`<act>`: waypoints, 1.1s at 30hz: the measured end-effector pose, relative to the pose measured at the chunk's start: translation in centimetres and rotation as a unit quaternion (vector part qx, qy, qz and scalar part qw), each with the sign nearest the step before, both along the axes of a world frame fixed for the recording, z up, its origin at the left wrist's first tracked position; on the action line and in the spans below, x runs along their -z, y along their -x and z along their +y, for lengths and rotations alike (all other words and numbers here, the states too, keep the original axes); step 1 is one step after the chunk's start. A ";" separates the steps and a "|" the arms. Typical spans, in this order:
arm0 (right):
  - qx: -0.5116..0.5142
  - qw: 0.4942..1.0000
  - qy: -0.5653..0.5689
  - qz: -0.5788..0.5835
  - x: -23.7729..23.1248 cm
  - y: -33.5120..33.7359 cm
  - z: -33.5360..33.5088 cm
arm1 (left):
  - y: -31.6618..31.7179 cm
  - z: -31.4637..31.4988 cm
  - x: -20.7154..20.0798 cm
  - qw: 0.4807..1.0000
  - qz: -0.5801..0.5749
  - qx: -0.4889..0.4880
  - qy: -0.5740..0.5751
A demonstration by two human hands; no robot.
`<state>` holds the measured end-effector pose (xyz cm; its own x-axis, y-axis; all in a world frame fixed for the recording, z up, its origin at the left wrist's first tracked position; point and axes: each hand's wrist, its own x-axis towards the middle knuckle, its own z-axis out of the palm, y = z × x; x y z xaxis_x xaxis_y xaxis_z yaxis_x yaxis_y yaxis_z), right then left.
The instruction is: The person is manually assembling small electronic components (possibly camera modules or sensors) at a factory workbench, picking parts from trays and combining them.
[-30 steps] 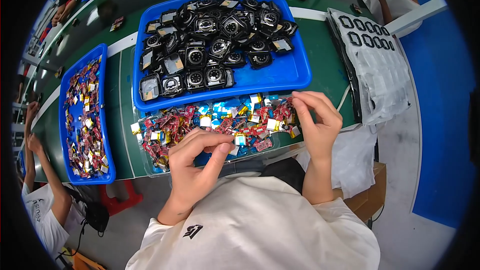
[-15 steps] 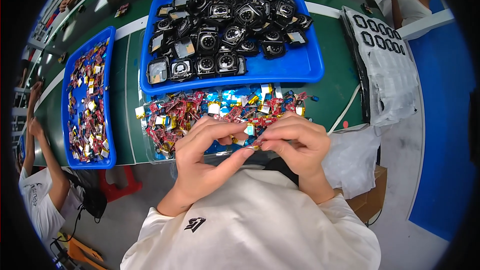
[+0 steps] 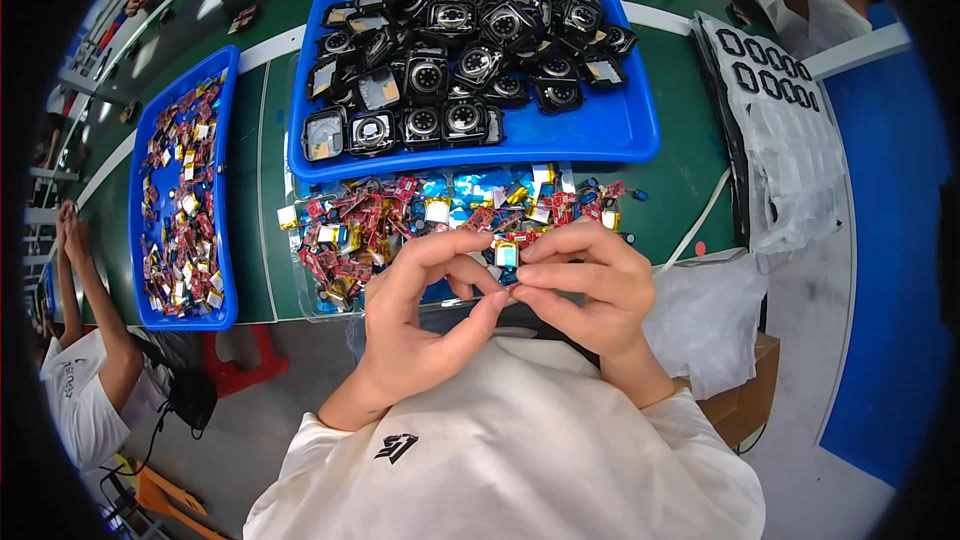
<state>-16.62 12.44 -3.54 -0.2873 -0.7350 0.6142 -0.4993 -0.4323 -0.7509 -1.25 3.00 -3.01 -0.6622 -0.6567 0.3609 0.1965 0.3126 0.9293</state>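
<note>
My left hand and my right hand meet in front of my chest, fingertips closed on a small circuit board. Only a thin sliver of the board shows between the fingers. Right beside the fingertips is a small white and yellow battery; whether it is joined to the held board I cannot tell. Beyond my hands, a clear plastic tray bears a heap of red circuit boards with small batteries and blue pieces.
Behind stands a blue bin of black watch cases. Another blue bin at left holds more boards. On the right lie a stack of plastic sheets with black frames and a white cable. Other people are nearby.
The whole view has shifted slightly. My fingers have shifted a little around the small board, and less of its red shows now. Both hands stay together.
</note>
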 end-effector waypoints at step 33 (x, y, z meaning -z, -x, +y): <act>-0.072 0.988 0.004 -0.139 0.2 0.2 0.8 | 0.1 -0.4 -1.6 0.990 -0.035 0.009 0.140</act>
